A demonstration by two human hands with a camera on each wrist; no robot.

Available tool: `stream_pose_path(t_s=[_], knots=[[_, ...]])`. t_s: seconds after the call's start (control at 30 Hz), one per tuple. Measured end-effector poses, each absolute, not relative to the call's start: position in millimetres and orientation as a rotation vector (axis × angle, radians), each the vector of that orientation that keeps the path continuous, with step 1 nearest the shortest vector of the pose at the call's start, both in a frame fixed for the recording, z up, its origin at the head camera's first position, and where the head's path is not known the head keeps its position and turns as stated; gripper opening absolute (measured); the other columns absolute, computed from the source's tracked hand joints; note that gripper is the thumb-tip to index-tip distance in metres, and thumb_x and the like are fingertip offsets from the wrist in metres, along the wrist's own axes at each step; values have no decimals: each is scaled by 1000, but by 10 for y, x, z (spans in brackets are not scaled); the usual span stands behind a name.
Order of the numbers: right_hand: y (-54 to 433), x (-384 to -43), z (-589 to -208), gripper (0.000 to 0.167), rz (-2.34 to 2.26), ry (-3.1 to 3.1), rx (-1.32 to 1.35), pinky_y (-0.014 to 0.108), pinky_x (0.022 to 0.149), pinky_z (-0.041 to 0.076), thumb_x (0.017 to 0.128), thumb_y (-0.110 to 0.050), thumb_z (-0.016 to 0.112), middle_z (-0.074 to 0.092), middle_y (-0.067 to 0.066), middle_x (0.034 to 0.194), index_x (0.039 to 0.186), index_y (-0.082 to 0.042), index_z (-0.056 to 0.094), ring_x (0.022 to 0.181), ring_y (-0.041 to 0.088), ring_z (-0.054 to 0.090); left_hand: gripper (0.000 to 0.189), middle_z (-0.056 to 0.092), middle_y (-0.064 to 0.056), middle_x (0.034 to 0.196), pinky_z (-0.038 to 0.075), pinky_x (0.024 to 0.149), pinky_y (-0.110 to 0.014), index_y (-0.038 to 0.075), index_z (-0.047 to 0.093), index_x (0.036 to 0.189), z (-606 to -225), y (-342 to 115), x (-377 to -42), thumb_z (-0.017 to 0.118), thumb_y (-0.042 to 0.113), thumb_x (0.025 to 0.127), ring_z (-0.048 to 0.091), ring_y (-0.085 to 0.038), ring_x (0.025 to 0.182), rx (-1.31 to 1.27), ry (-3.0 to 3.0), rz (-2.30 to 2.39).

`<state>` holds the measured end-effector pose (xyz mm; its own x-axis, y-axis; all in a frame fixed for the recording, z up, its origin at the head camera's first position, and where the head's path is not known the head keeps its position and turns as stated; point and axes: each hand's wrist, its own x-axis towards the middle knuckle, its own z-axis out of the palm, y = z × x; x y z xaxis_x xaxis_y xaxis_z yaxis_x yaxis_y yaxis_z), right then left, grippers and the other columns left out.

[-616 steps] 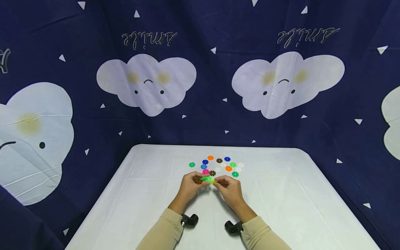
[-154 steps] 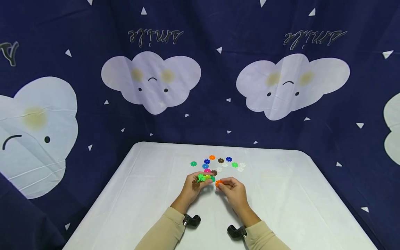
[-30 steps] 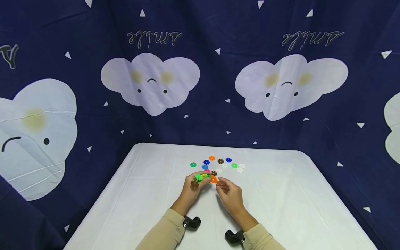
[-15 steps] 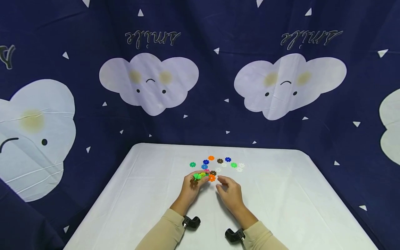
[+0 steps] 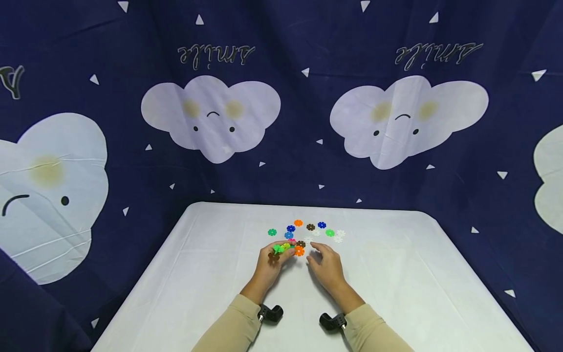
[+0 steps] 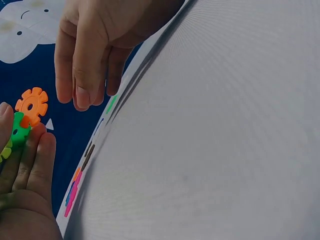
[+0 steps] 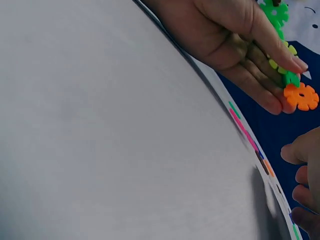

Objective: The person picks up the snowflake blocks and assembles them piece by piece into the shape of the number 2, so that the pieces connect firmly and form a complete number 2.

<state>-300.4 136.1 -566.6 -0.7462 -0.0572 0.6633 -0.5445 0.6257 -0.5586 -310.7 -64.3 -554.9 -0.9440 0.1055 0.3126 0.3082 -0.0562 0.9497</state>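
Note:
My left hand (image 5: 265, 263) pinches a chain of interlocking snowflake discs between thumb and fingers. Along it run a brown disc (image 5: 273, 257), light green (image 5: 278, 249), yellow (image 7: 275, 64) and a darker green disc (image 6: 20, 131). At the chain's right end an orange disc (image 5: 299, 251) sticks out past the fingertips, slotted into the darker green one in the left wrist view. Just right of it, apart from the chain, is my right hand (image 5: 327, 268), its fingers loosely bent with nothing held.
Loose snowflake discs lie flat beyond my hands on the white table (image 5: 211, 278): orange (image 5: 298, 223), blue (image 5: 322, 225), brown (image 5: 310, 227), green (image 5: 272, 232), light green (image 5: 330, 233) and white (image 5: 340, 233). A patterned navy curtain (image 5: 303, 122) hangs behind the table.
Since the oldest frame, a darker green and an orange disc left the table and joined the chain. My right hand has let go of the orange disc and shifted slightly away, fingers spreading.

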Motion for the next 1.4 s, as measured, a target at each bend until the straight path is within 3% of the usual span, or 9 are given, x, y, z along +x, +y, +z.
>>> stream_pose_path(t_s=[0.33, 0.67, 1.13, 1.4], knots=[[1410, -3128, -5661, 47, 963, -2411, 451, 56, 107, 47, 89, -15, 85, 68, 26, 127, 127, 8, 69, 120, 44, 63, 31, 75, -13, 115, 55, 95, -29, -2, 76, 118, -5550, -657, -3103, 82, 17, 94, 70, -23, 105, -465, -2032, -2158], [1439, -3257, -5689, 53, 879, -2475, 490, 58, 111, 43, 91, -19, 84, 64, 28, 132, 131, 10, 65, 124, 46, 59, 34, 76, -9, 115, 55, 96, -29, -2, 76, 119, -5557, -654, -3120, 84, 20, 93, 69, -24, 107, -436, -2056, -2169], [1392, -3450, -5675, 47, 766, -2553, 563, 55, 110, 44, 87, -11, 83, 67, 24, 129, 128, 7, 69, 124, 43, 60, 38, 75, -13, 116, 54, 95, -28, -5, 74, 121, -5552, -640, -3082, 82, 21, 95, 68, -23, 107, -423, -2081, -2171], [1302, -3516, -5636, 33, 730, -2530, 723, 54, 111, 44, 91, 4, 70, 70, 21, 126, 124, 7, 71, 124, 42, 60, 35, 74, -14, 116, 55, 94, -28, -6, 74, 121, -5531, -645, -3079, 82, 17, 95, 69, -23, 106, -418, -2067, -2164]])
